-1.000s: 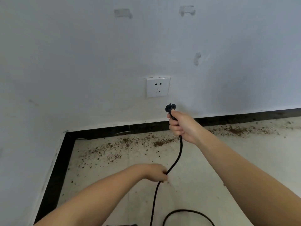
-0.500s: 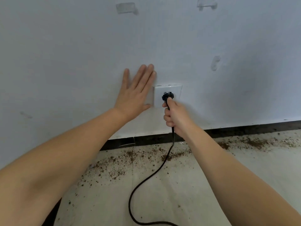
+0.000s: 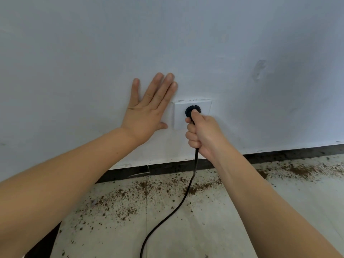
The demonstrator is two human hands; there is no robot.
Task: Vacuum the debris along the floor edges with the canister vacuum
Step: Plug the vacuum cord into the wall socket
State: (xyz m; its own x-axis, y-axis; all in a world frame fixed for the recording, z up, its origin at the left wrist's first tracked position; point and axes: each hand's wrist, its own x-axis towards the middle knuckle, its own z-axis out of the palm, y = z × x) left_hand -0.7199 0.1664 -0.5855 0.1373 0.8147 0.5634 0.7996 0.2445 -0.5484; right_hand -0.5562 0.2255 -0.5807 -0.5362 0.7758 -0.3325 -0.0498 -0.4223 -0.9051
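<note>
- Gripping the black plug (image 3: 192,110): right hand (image 3: 203,134), fingers curled round the plug's neck and the top of the cord, thumb laid along the back of the plug head. Plug head sits against the face of the socket plate (image 3: 193,113); whether the pins are fully seated cannot be told.
- Socket plate: white, square, mounted on the wall (image 3: 186,43); taken as landmark for all entries below.
- Left hand (image 3: 149,112): released, grasping nothing; palm flat on the wall just left of the socket plate, fingers straight and pointing up, thumb tip near the plate's lower left corner.
- Black cord (image 3: 183,201): runs from under the right hand, straight down below the socket plate, across the skirting, then curves down and left over the floor and leaves the bottom edge of the view.
- Skirting (image 3: 167,167): dark strip at the foot of the wall, below the socket plate, running left and right.
- Debris (image 3: 141,190): brown crumbs and specks scattered on the pale floor (image 3: 214,229) below the socket plate, close along the skirting; a further dense patch lies far to the right of the plate, also beside the skirting.
- Canister vacuum: out of view; only its cord shows.
</note>
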